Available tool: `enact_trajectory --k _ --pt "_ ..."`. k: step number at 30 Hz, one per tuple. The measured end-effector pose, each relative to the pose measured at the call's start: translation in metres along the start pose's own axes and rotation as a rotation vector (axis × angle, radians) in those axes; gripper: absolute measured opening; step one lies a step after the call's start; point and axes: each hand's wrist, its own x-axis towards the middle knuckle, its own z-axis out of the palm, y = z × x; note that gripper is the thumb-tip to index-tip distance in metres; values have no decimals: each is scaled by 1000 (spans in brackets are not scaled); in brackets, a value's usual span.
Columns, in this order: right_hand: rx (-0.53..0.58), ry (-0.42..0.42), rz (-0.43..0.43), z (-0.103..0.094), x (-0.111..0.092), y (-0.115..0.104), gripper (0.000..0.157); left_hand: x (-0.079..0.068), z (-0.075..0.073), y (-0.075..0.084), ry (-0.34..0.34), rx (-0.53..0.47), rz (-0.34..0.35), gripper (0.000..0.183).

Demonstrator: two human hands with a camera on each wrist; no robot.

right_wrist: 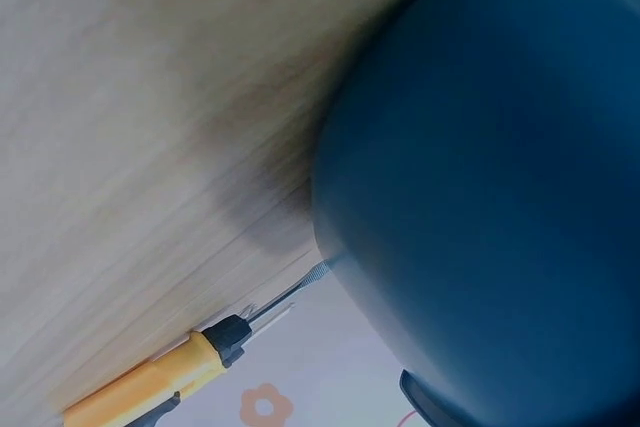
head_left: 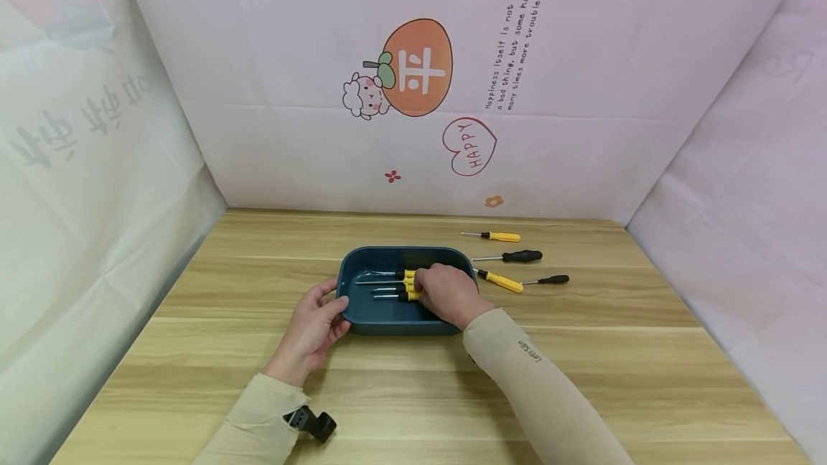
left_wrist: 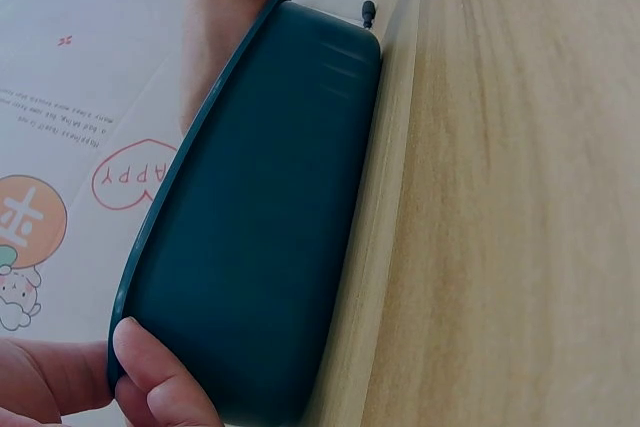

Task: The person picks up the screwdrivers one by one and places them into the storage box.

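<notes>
Beige sleeves [head_left: 543,386] lie nearest me. Left hand [head_left: 316,325] grips the blue tray [head_left: 407,329] by its left edge; right hand [head_left: 452,294] covers yellow-handled screwdrivers [head_left: 408,280] inside, its hold hidden from me. Crowded together, they could snag if one lifts.

A small screened-off work booth [head_left: 743,178] is suggested: a wood-grain desk [head_left: 394,393] is enclosed on 3 sides by pale, creased hangings [head_left: 271,56], the far one of which is decorated with cartoon prints [head_left: 418,67], a red heart [head_left: 469,147] and English lettering [head_left: 512,56]. Whether this booth is set up in a home, a lab or a workshop cannot be told.
</notes>
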Motion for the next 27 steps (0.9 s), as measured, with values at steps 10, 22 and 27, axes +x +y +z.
enact_trajectory --k 10,22,27 --pt "-3 5 0 2 1 -1 15 0 0 0 0 -1 1 49" --pt "-3 14 -5 3 2 0 14 -1 0 0 0 -1 2 49" --pt "-6 16 -8 3 2 0 14 -1 0 -1 1 0 3 49"
